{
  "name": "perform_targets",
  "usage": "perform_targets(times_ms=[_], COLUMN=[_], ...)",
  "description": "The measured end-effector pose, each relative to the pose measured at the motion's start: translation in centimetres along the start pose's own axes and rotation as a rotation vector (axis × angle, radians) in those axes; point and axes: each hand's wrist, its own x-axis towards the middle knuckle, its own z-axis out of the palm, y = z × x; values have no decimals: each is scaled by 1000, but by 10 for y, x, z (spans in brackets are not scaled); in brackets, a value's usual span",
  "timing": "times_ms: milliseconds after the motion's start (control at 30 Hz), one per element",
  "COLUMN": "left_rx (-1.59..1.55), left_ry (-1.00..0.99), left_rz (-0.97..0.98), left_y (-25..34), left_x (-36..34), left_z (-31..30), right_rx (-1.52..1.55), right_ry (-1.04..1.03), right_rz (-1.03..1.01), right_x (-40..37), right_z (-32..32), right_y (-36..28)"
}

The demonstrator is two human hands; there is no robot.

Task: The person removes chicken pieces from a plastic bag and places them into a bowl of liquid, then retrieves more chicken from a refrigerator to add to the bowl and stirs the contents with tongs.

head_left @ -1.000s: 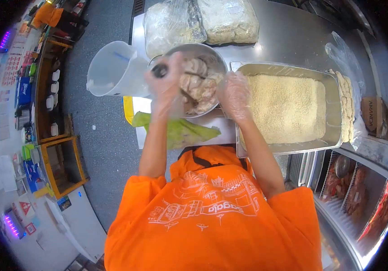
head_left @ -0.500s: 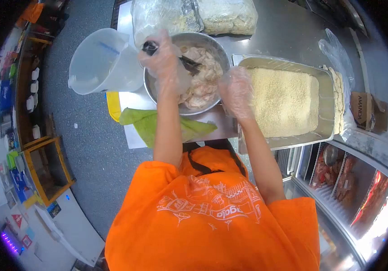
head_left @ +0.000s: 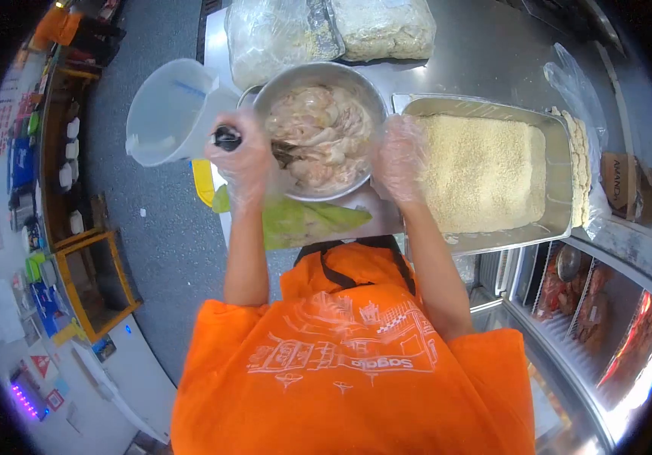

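Observation:
My left hand [head_left: 242, 155], in a clear plastic glove, is wrapped round the black handle of a utensil [head_left: 227, 137]. The utensil's dark lower part reaches into pale raw meat [head_left: 318, 129] in a round metal bowl [head_left: 264, 97]. At the bowl's right rim is my right hand [head_left: 402, 159], also gloved, with its fingers closed on the rim. Just right of it stands a deep metal tray [head_left: 557, 163] holding pale yellow crumbs [head_left: 485, 174]. A green cloth [head_left: 311, 220] lies below the bowl.
A translucent plastic bucket [head_left: 167, 114] stands left of the bowl, above something yellow [head_left: 203, 182]. Plastic-wrapped packages [head_left: 387, 30] lie behind the bowl. Clear plastic [head_left: 576, 91] and a cardboard box [head_left: 622, 186] are at the right, above a lit cooler with meat [head_left: 591, 303].
My left hand has moved left and slightly down with the utensil, now at the bowl's left side. The meat has shifted in the bowl. My right hand stays at the right rim.

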Motion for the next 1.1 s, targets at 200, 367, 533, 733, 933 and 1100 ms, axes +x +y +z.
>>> perform_targets(times_ms=[200,367,533,733,933,1100], left_rx=[-69,-435,-1229,-1919,-554,-494], left_ry=[791,559,-17,-240,171,542], left_rz=[-241,-369,-69,-192,138,-239], left_y=[4,11,-73,-11,-28,12], left_x=[62,52,8,-29,35,78], left_z=[57,85,63,5,17,89], right_rx=[124,34,108,-100,-1,26], right_ry=[-64,12,7,8,-2,69], right_rz=[-17,-45,-77,-127,-10,-5], right_x=[-2,-2,-1,0,0,-2], right_z=[3,9,3,11,12,15], right_y=[6,8,9,12,4,5])
